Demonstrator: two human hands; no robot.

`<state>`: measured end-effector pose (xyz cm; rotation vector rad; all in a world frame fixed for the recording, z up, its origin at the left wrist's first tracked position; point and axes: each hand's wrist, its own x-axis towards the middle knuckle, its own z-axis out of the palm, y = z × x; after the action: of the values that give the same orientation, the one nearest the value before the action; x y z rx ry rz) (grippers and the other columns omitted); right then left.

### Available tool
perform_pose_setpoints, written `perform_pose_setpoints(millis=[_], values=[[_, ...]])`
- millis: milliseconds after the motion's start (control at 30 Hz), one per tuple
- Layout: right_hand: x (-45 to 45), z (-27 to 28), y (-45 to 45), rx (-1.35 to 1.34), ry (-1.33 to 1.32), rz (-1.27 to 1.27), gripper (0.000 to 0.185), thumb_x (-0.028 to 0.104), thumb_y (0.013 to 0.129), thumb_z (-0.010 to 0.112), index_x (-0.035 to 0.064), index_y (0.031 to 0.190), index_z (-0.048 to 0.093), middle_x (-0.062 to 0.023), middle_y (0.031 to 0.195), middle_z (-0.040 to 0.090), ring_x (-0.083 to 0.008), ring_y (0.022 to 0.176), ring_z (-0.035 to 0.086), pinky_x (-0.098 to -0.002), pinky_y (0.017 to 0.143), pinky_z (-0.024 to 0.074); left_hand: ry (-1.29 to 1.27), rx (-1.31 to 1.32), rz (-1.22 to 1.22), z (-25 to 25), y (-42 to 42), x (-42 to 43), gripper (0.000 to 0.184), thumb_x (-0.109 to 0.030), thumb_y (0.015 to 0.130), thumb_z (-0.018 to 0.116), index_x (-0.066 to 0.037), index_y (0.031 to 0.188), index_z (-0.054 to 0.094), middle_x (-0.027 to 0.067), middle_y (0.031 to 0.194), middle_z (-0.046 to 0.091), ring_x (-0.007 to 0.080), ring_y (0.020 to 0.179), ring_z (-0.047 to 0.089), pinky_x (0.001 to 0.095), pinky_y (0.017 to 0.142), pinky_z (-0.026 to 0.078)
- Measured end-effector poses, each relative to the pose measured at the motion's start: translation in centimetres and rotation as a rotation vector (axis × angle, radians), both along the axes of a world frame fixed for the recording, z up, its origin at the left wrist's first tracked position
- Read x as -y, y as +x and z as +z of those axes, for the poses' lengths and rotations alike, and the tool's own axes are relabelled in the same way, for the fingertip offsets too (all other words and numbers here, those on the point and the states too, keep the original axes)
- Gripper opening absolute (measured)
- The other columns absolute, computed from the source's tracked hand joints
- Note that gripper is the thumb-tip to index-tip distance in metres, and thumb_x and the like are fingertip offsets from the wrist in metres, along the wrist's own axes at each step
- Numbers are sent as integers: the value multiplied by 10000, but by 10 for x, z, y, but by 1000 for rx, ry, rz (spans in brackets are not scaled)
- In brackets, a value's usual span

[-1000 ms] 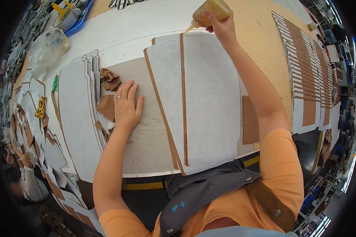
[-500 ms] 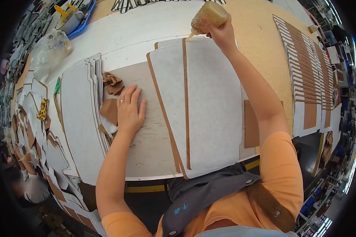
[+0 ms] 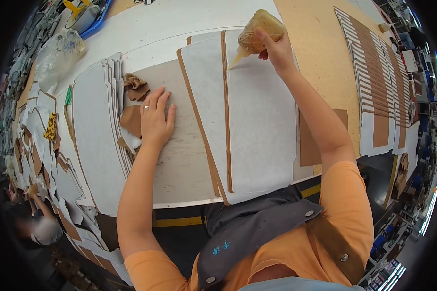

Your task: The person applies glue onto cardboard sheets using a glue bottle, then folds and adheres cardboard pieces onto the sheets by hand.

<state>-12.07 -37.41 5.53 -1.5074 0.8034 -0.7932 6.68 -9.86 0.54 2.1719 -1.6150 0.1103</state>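
Note:
My right hand [image 3: 278, 47] grips a translucent squeeze bottle [image 3: 263, 30] of yellowish liquid, tilted with its nozzle down. The nozzle tip meets the top white panel [image 3: 262, 126] just right of its brown left edge strip, near the upper end. Beneath and to the left, a second white panel [image 3: 204, 92] with a brown edge fans out. My left hand [image 3: 156, 116] lies flat with fingers spread on the grey board [image 3: 179, 165], beside crumpled brown scraps [image 3: 131, 121] and holding nothing.
Stacked white panels [image 3: 94, 126] lie left of my left hand. A plastic bag [image 3: 60, 56] and a bowl with yellow handles [image 3: 81, 18] sit at the upper left. Striped brown-and-white pieces [image 3: 374, 87] lie at the right. Another person [image 3: 43, 225] is at the lower left.
The bottle in my right hand has moved from the panel's top edge down along its brown strip. My left hand stays resting on the board. The view has shifted slightly.

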Motion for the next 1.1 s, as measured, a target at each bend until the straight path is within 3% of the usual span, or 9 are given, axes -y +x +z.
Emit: perform_pose_setpoints(millis=[167,400,567,667,767,833,933,1033,1100], values=[[-40,17,-36,-18,385,102,551,515,800,614,19,998,479,-64,750,558,-123,465,494,-230,398,385,-104,0,-1,-7,1,1,300,-182,858,532,-40,1121,524,101,1217,515,278,1155,453,395,970,329],[1,122,-58,744,380,-218,441,562,834,542,134,943,550,-18,727,570,-104,521,488,-195,439,405,-74,258,47,-9,-8,-7,282,-161,868,502,-48,1126,522,88,1047,578,270,976,526,391,798,404],[-46,124,-135,376,226,-40,439,515,876,504,80,930,515,-18,727,542,-112,510,449,-237,454,350,-158,180,151,-12,-31,-19,265,-131,899,468,-33,1140,515,116,1044,575,257,959,551,355,780,435],[-84,110,-188,102,308,-210,507,556,848,510,81,1025,533,3,723,519,-59,498,425,-224,424,339,-560,-519,132,-21,-57,-42,259,-126,926,451,-2,1148,498,138,1067,566,241,1002,554,330,862,431],[-68,70,-256,-110,207,-203,563,558,811,561,94,1127,514,8,732,523,-19,553,489,-183,448,379,-445,-585,162,18,-100,-94,263,-112,939,437,24,1160,479,141,1094,557,222,1034,543,306,913,417],[-59,73,-302,-576,111,-169,644,565,791,581,79,1199,475,-41,827,589,-101,760,591,-232,533,463,-448,-839,163,25,-132,-126,260,-111,942,430,22,1158,483,132,1094,559,208,1005,553,295,887,432],[-44,36,-352,-784,-400,-250,737,557,781,584,67,1299,395,-143,892,636,-248,842,633,-337,709,504,-289,-1276,231,42,-190,-156,268,-121,948,426,22,1167,486,131,1118,554,178,961,571,274,843,454],[-68,60,-353,-1124,-406,-212,863,572,748,597,54,1370,301,-250,991,626,-377,922,619,-402,782,482,-101,-1846,166,46,-239,-149,356,-148,943,437,21,1256,420,171,1194,527,200,948,583,296,831,465],[-53,19,-374,-1197,-393,-209,847,586,767,558,76,1382,278,-265,968,623,-397,925,608,-415,774,482,-18,-2121,195,46,-261,-137,432,-159,939,440,36,1311,341,185,1241,499,226,972,578,313,834,472]])
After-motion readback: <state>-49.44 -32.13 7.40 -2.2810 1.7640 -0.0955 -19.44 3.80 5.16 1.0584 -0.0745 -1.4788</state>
